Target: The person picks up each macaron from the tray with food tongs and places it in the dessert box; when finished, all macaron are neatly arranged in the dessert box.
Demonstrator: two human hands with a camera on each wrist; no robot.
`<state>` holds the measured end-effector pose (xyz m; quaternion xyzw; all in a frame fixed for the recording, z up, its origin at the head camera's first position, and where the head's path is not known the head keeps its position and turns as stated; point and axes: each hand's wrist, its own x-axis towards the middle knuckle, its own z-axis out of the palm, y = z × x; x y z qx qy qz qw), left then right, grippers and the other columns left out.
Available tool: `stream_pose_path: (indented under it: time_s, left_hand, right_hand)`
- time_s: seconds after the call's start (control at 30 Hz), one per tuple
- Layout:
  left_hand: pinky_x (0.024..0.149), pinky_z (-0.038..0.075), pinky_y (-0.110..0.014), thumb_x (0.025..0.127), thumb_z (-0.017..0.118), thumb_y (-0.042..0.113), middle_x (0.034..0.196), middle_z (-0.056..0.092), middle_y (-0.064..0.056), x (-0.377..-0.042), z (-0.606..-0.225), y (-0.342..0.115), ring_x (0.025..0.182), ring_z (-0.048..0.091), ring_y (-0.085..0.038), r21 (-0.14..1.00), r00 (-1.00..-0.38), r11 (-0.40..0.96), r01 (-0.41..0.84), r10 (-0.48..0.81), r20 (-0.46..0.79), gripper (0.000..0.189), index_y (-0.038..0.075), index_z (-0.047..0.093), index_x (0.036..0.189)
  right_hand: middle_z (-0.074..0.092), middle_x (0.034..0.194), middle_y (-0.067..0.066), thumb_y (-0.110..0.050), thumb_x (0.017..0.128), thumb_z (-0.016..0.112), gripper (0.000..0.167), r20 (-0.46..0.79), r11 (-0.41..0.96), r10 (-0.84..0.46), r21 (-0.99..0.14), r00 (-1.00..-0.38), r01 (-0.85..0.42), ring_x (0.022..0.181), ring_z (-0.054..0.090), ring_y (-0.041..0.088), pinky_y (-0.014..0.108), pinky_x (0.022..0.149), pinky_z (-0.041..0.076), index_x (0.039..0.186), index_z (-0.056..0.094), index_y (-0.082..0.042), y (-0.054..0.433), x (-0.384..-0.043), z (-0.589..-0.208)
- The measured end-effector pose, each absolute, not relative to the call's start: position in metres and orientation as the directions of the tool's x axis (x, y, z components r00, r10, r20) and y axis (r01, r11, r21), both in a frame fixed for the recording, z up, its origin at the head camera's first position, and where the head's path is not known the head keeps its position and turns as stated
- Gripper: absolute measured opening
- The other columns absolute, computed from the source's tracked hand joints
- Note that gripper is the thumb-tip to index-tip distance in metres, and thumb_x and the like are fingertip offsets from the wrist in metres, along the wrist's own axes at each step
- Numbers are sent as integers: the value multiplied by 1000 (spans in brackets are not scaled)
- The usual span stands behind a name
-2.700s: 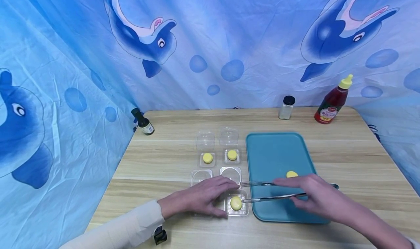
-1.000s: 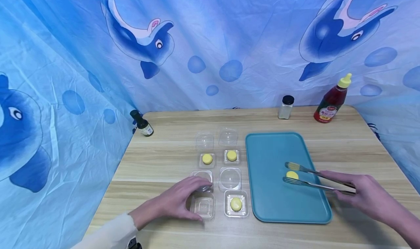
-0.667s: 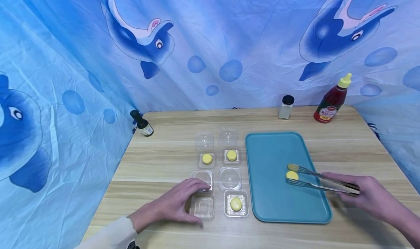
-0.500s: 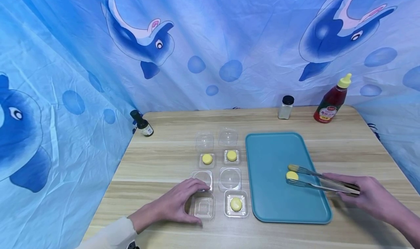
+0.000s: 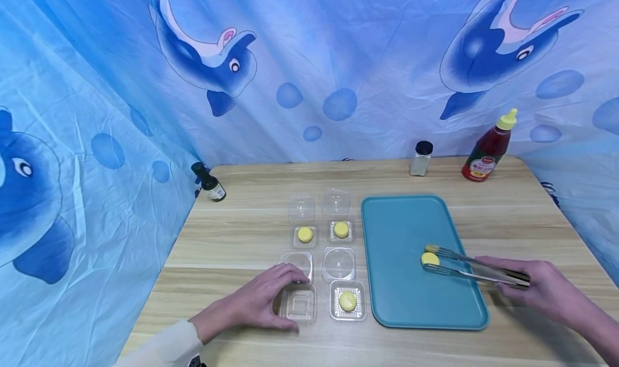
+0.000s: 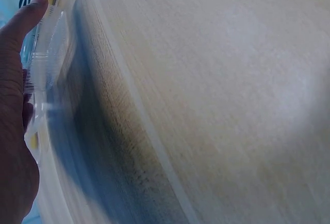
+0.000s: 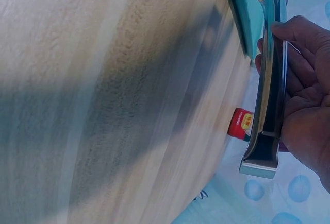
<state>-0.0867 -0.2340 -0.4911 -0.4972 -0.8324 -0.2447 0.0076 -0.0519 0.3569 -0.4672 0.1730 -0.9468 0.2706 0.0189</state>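
Note:
My left hand (image 5: 266, 297) spans the near-left clear plastic box (image 5: 299, 304), thumb at its near edge and fingertips at its far edge by the folded-back lid (image 5: 299, 264). No macaron lies in that box. My right hand (image 5: 537, 286) grips metal tongs (image 5: 483, 278) by the handle end; their bent end shows in the right wrist view (image 7: 265, 131). Over the blue-green tray (image 5: 406, 224) the slotted tong tips stand apart, one on either side of a yellow macaron (image 5: 429, 258). Beside my left hand, another box (image 5: 348, 316) holds a yellow macaron (image 5: 347, 301).
Two farther lidded-open boxes hold a macaron (image 5: 305, 234) and a second macaron (image 5: 340, 229). Along the back stand a shaker with a black cap (image 5: 420, 160) and a red sauce bottle (image 5: 486, 155). A small dark bottle (image 5: 210, 183) is at the back left.
The tongs have gone from the near-right box to the macaron on the tray. My left hand has moved left onto the near-left box. In the last half second both hands are nearly still.

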Motion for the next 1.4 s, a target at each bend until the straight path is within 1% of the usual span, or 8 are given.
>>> stream_pose_path:
  time_s: [0.13,0.3,0.53,0.77,1.0,1.17,1.27,1.4]
  left_hand:
    - [113,50,-39,76,91,60,142,58,4,-87,-491,-234,131,55,-14,398,-506,387,832,824,256,89,13,57,144]
    - [112,50,-39,76,91,61,141,58,4,-87,-491,-234,131,56,-13,394,-511,395,830,821,254,88,14,58,143]
    - [111,51,-39,77,90,61,141,58,5,-86,-491,-235,130,56,-14,394,-521,406,824,816,250,87,14,59,143]
    - [110,52,-40,77,90,61,141,59,5,-86,-490,-235,130,56,-14,402,-528,411,818,814,242,87,14,59,143]
    - [110,52,-40,76,90,61,140,59,4,-86,-490,-234,130,56,-14,396,-525,410,822,815,245,87,14,60,143]
    - [110,52,-39,77,90,61,140,59,4,-85,-490,-234,130,56,-14,394,-523,408,823,815,248,87,14,60,143]
    - [110,52,-39,76,90,61,140,59,5,-85,-490,-234,129,56,-13,394,-524,410,823,814,249,87,14,60,143]
    - [110,52,-39,76,90,62,140,59,5,-86,-490,-235,129,56,-13,386,-525,414,824,813,250,87,14,60,143]
  right_hand:
    - [79,115,15,7,70,93,66,121,789,-316,-517,-941,-331,96,65,-7,13,70,55,130,77,-16,358,-53,-470]
    - [78,117,14,7,72,92,65,103,790,-304,-528,-947,-311,97,66,-6,15,70,57,131,78,-18,358,-54,-472]
    - [79,117,12,7,71,92,67,127,776,-308,-539,-943,-326,100,66,-6,12,71,55,130,78,-19,359,-56,-473]
    - [78,116,18,9,72,92,66,124,757,-315,-566,-941,-327,92,63,-7,16,64,55,131,77,-16,359,-55,-476]
    - [78,117,17,7,72,93,63,81,778,-293,-558,-953,-287,97,64,-7,16,70,58,130,77,-13,356,-56,-475]
    - [77,118,17,8,73,91,63,88,765,-304,-571,-948,-299,92,63,-5,19,66,57,131,77,-13,356,-56,-476]
    - [77,118,18,9,75,89,63,104,746,-314,-588,-944,-313,87,61,-4,20,61,55,132,76,-13,354,-56,-474]
    - [78,117,14,11,75,88,64,152,730,-347,-576,-926,-368,86,61,-4,18,60,53,133,76,-13,350,-59,-469]
